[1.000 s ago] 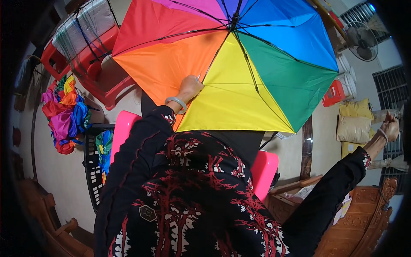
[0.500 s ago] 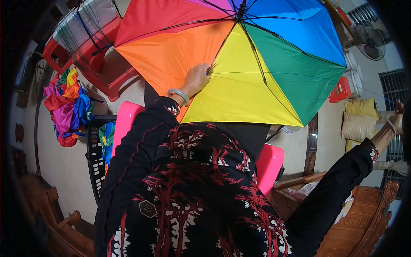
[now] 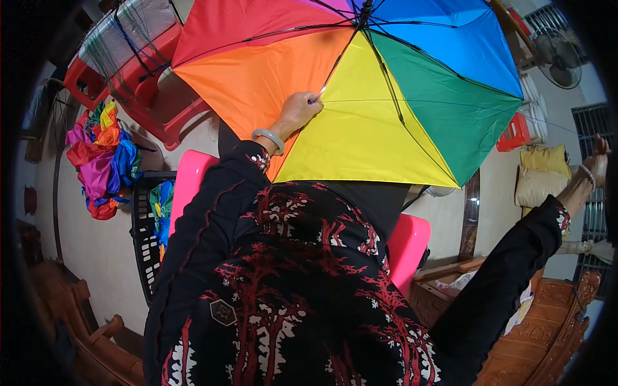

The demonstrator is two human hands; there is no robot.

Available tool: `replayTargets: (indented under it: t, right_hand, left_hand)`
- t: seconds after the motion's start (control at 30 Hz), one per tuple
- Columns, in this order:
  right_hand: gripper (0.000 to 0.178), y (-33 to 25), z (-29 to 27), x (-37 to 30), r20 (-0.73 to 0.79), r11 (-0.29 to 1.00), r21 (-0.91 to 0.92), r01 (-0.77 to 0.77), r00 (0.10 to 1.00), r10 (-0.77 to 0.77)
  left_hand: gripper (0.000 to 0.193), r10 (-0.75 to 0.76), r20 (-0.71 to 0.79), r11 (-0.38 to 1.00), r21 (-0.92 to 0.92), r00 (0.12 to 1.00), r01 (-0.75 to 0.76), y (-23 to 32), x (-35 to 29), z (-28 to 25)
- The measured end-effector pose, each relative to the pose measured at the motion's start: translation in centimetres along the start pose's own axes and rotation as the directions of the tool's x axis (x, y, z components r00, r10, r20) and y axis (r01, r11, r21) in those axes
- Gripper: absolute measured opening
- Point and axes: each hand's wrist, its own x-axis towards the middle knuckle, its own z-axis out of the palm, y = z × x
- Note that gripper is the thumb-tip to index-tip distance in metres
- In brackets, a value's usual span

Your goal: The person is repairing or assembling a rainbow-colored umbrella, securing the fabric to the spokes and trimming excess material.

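An opened rainbow umbrella [image 3: 360,145] lies spread before me over my lap, its inside with the dark ribs facing up. My left hand [image 3: 297,110] is closed in a pinch on an umbrella rib where the orange and yellow panels meet; something small and blue shows at its fingertips. From there a thin thread [image 3: 473,106] runs taut across the yellow and green panels to the far right. My right hand [image 3: 600,164] is stretched out there at the picture's rim, seemingly pinching the thread's end; its fingertips are small and partly dark. No needle can be made out.
On the left, a red plastic stool [image 3: 158,106] carries a white block hung with threads. Several bundled rainbow umbrellas [image 3: 103,161] lie near a black basket [image 3: 143,238] with more cloth. A fan [image 3: 559,61], sacks [image 3: 544,177] and carved wooden furniture [image 3: 541,328] stand right.
My right hand has risen slightly at the far right, with the thread still stretched. My left hand has shifted slightly up and right along the seam, its fingers closed tighter.
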Motion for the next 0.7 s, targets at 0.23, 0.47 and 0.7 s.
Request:
replayTargets:
  t: [0.23, 0.47, 0.7]
  right_hand:
    - [0.017, 4.8, 2.0, -5.6, 0.195, 0.997, -0.035, -0.070, 0.978, 0.075]
    - [0.021, 0.7, 14.1, -21.4, 0.417, 0.850, -0.348, -0.397, 0.746, 0.519]
    - [0.017, 1.6, 21.2, -39.5, 0.686, 0.667, -0.612, -0.425, 0.134, 0.715]
  left_hand:
    - [0.020, -0.015, -0.200, 1.000, -0.025, 0.980, 0.010, -2.6, 1.1, 0.6]
    - [0.019, 0.128, -0.057, 0.902, 0.422, 0.990, -0.093, -1.0, 0.6, 0.3]
    - [0.016, -0.240, 0.171, 0.956, -0.128, 0.956, 0.263, -0.3, 0.3, -1.2]
